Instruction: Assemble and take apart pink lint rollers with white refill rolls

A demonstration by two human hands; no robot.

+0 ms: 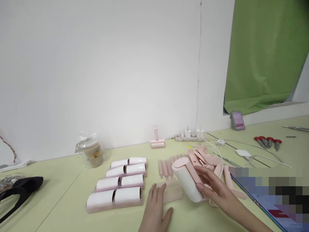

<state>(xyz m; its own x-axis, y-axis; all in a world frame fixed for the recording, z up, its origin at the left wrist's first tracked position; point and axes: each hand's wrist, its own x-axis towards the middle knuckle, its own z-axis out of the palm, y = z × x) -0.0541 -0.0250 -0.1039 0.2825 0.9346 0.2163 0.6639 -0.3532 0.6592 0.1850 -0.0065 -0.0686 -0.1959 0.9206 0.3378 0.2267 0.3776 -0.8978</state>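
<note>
My right hand (216, 187) grips a lint roller (188, 182), a white sticky roll fitted in a pink plastic frame, tilted above the table. My left hand (156, 206) rests palm down, its fingertips against the left end of a translucent pink cover (173, 190), with the thumb spread away. Left of that hand, white rolls (127, 194) lie in pairs in translucent pink covers, lined up in two columns. Behind the held roller are several translucent pink handles (164, 168) side by side. A heap of pink plastic frames (205, 157) lies beyond my right hand, partly hidden by it.
A bagged tub (93, 153) stands near the wall, and a small assembled lint roller (157, 141) leans there. A power strip (188, 138) with plugs trails white cables. Red-topped bits (269, 141) lie at right. A blurred screen (277, 199) covers the right front; a black strap (23, 193) is left.
</note>
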